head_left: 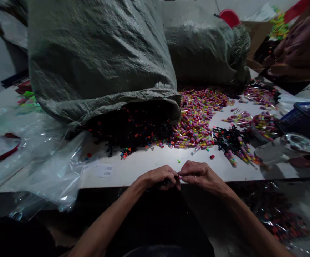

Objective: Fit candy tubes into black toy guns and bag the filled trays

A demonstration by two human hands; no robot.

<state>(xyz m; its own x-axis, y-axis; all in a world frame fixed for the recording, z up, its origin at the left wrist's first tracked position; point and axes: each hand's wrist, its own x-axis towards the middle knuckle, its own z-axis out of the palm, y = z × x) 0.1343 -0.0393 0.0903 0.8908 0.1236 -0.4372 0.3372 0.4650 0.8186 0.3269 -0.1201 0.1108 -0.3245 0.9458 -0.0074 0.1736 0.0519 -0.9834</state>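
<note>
- Both forearms come up from the bottom of the view; I see the left hand (pixel 160 177) and right hand (pixel 199 174) meeting fingertip to fingertip just over the near edge of the table (pixel 144 166).
- Left grip: fingers curled tight on a dark part, mostly hidden under the hand; I cannot tell what it is.
- Right grip: narrow pinch on a small pink piece (pixel 180 176) pressed against the left fingertips.
- Beyond the hands, toward the middle of the table, a grey woven sack (pixel 98 60) lies on its side, mouth open toward the near edge, with black parts (pixel 128 130) with coloured tips spilling out.
- Just right of the sack mouth lies a wide heap of small multicoloured tubes (pixel 197 114); a cluster of black clips (pixel 228 139) sits further right.
- Second grey sack (pixel 205 50) stands at the far edge.
- Clear plastic bags (pixel 45 167) cover the left end of the table.
- Blue basket (pixel 299 119) and a clear container (pixel 285 148) sit at the right edge.
- Another person's hands (pixel 280 62) work at the far right corner.
</note>
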